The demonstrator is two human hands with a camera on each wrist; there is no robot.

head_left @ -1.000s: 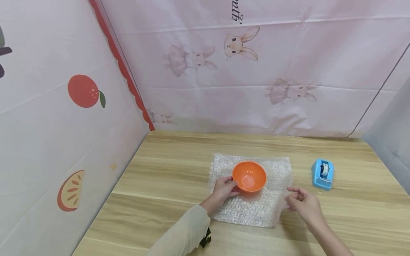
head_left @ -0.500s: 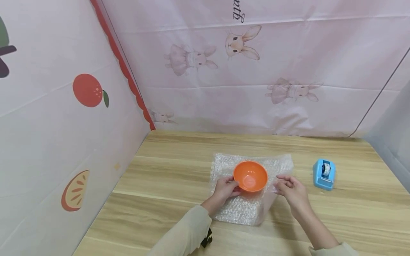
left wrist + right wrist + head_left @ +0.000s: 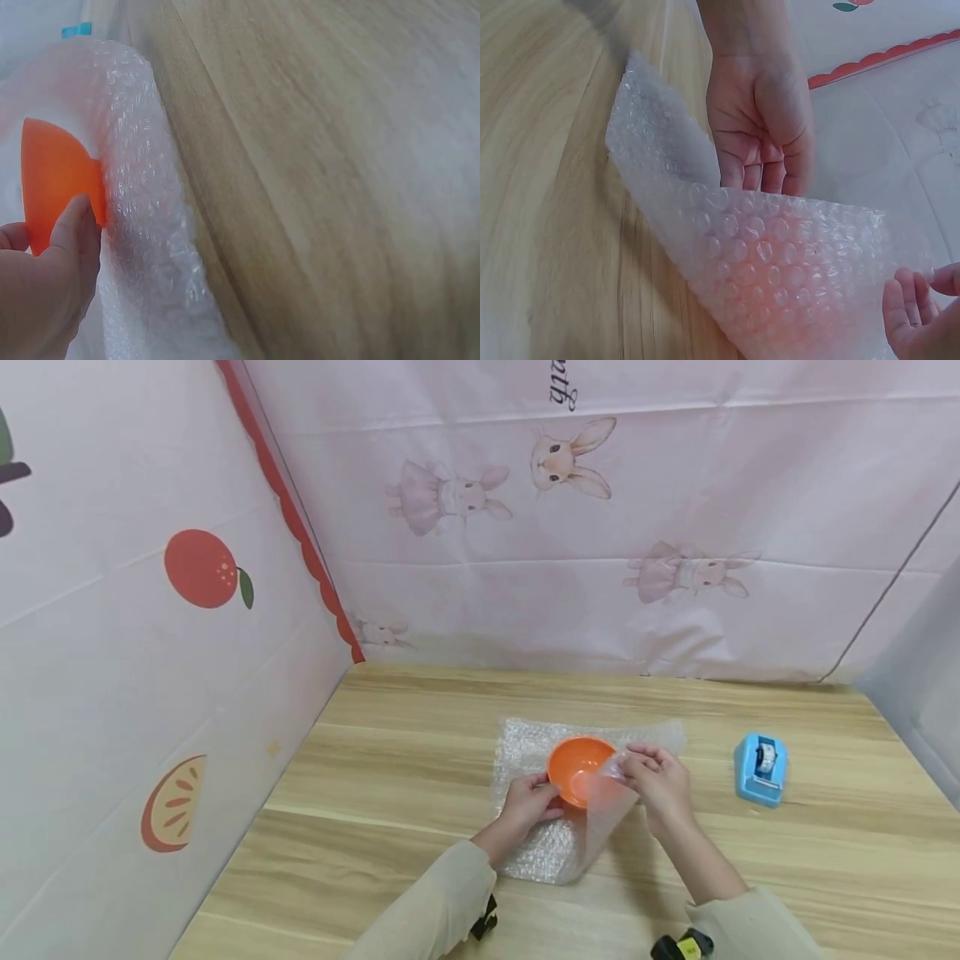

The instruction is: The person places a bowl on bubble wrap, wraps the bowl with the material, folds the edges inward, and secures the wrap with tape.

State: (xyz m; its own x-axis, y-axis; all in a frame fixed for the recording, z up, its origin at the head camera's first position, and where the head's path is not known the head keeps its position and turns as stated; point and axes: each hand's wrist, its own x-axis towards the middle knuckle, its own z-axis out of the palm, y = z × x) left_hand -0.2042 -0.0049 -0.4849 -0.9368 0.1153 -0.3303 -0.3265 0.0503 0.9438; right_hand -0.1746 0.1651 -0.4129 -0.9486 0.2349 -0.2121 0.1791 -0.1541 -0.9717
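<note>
An orange bowl [image 3: 570, 762] stands upright on a sheet of bubble wrap [image 3: 534, 862]. My left hand [image 3: 525, 807] grips the bowl's near left side; in the left wrist view the thumb of that hand [image 3: 46, 296] lies along the outside of the bowl [image 3: 54, 176]. With its fingertips, my right hand [image 3: 662, 787] pinches the raised right edge of the wrap and holds it over the right part of the bowl. In the right wrist view the lifted bubble wrap [image 3: 780, 259] hides the bowl, whose orange shows through.
A blue tape dispenser [image 3: 761, 770] with a roll in it stands on the wooden table [image 3: 390, 793], right of the wrap. A printed cloth backdrop [image 3: 480, 593] rises behind the table, and another covers the left side.
My right hand has moved left and up, folding the wrap's right edge from the table over the bowl. The left hand has kept its grip on the bowl.
</note>
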